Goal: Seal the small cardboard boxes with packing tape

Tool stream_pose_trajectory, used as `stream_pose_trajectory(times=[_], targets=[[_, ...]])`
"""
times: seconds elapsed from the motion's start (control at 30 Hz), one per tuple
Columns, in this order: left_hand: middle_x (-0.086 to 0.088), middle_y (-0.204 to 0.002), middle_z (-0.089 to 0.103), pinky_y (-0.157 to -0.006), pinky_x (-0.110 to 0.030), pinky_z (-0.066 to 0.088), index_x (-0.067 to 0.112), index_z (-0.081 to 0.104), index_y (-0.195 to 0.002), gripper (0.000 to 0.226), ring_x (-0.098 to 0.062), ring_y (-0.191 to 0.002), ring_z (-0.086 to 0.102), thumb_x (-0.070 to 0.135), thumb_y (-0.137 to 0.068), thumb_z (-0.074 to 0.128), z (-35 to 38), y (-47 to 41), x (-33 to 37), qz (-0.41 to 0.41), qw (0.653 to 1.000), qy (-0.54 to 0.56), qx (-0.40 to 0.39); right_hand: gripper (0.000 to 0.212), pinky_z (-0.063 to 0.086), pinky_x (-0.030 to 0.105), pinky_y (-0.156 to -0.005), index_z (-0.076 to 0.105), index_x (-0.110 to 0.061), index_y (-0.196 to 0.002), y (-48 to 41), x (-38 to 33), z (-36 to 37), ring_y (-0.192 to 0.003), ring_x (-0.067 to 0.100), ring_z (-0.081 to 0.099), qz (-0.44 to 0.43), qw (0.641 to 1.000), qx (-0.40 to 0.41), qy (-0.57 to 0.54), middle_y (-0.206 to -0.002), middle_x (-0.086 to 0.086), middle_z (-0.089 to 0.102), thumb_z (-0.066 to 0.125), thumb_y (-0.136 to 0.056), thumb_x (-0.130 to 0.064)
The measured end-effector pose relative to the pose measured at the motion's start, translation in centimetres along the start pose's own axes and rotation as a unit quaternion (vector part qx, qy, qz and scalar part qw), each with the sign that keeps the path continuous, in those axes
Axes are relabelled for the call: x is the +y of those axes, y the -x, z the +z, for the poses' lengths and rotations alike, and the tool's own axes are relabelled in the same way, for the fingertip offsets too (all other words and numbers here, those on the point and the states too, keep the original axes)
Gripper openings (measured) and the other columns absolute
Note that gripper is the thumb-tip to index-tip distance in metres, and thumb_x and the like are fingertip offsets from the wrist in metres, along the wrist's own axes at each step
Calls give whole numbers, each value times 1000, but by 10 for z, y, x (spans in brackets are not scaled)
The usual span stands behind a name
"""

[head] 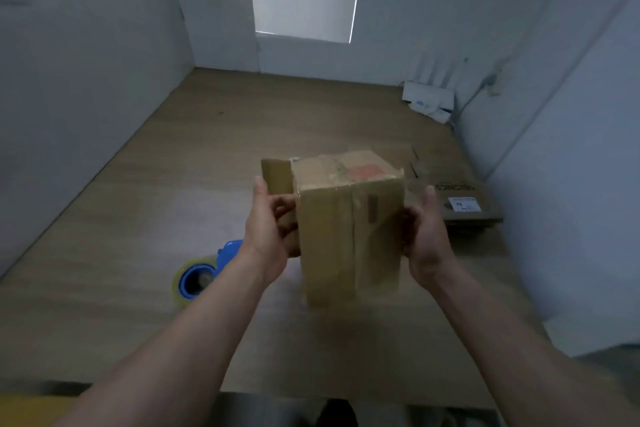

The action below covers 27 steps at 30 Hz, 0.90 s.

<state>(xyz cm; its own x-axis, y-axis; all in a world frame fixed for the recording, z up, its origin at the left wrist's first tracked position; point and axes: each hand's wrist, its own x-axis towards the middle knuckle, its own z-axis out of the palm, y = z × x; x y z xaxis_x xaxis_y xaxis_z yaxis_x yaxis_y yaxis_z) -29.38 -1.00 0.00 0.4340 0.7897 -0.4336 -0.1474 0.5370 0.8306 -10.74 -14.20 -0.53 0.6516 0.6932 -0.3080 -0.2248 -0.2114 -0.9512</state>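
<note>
A small brown cardboard box (pixel 346 218) is held up above the wooden table (pixel 138 218), blurred by motion. Glossy tape runs down its near face, and one flap (pixel 276 177) sticks out at its upper left. My left hand (pixel 272 229) grips the box's left side below that flap. My right hand (pixel 424 236) grips the right side, thumb up. A blue tape dispenser (pixel 202 272) with a roll of clear tape lies on the table to the left of my left forearm.
A flattened cardboard box (pixel 460 204) with a white label lies to the right of the held box. White packets (pixel 429 100) sit in the far right corner. White walls enclose the table on the left, back and right.
</note>
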Motion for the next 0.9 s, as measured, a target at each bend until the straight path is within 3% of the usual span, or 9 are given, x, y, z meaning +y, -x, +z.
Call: stream_pose_trajectory(times=[0.07,0.17,0.3,0.43,0.53,0.63,0.77,0.83,0.9], targets=[[-3,-87,64,-80,-48,47,19,54,-76,67,-24,-87,62,78,-91,26,-3,6,13,27,999,-6,-27,94,47,46,-90,63,4,-109,7,-8,-11,-102,35,62,-7,997,-15,-72,-104,19,70,22,-93,-78],[-4,-112,68,-91,-55,50,16,62,-97,67,-23,-118,61,76,-89,34,-11,20,4,22,996,-79,-45,78,46,42,-78,63,-8,-100,17,2,-20,-93,33,62,30,996,-41,-77,-97,15,69,27,-92,-77],[7,-121,68,-93,-56,53,31,58,-127,69,-18,-117,60,78,-78,46,-22,55,-40,4,978,-189,-87,72,49,51,-94,62,-25,-130,31,47,-25,-114,29,65,107,987,-122,-11,-119,7,72,23,-94,-74],[14,-114,70,-83,-33,58,44,44,-135,70,-14,-109,67,69,-72,61,-21,77,-76,65,973,-214,-58,52,54,45,-86,65,-28,-123,36,70,-28,-107,25,69,113,988,-101,16,-116,4,72,41,-95,-65],[20,-140,53,-103,-44,51,53,28,-148,75,-8,-127,55,58,-81,63,-22,82,-92,129,943,-305,-31,38,56,42,-79,65,-27,-121,27,63,-27,-104,23,67,86,993,-60,53,-115,1,70,58,-94,-52],[18,-138,55,-104,-45,50,42,34,-150,64,-1,-122,57,39,-90,55,-14,88,-101,138,936,-320,-38,14,57,47,-88,67,-26,-109,14,53,-30,-101,21,66,97,989,-56,100,-112,1,70,60,-99,-31],[18,-133,58,-106,-47,47,46,35,-149,57,-5,-124,56,42,-93,44,-6,97,-110,134,943,-305,15,38,59,39,-75,63,-21,-124,7,49,-35,-101,19,65,83,982,-96,142,-115,-1,67,68,-91,-5],[20,-132,58,-107,-49,46,54,34,-146,55,-7,-124,55,45,-92,41,-3,99,-114,122,947,-293,45,58,57,32,-70,57,-24,-133,5,46,-42,-99,16,68,93,973,-181,107,-114,-4,68,67,-85,8],[18,-136,55,-107,-51,45,58,33,-144,54,-10,-126,54,49,-91,39,1,103,-117,114,953,-272,74,76,57,29,-78,48,-28,-141,4,42,-50,-106,15,67,114,945,-303,54,-122,-6,66,65,-81,16]])
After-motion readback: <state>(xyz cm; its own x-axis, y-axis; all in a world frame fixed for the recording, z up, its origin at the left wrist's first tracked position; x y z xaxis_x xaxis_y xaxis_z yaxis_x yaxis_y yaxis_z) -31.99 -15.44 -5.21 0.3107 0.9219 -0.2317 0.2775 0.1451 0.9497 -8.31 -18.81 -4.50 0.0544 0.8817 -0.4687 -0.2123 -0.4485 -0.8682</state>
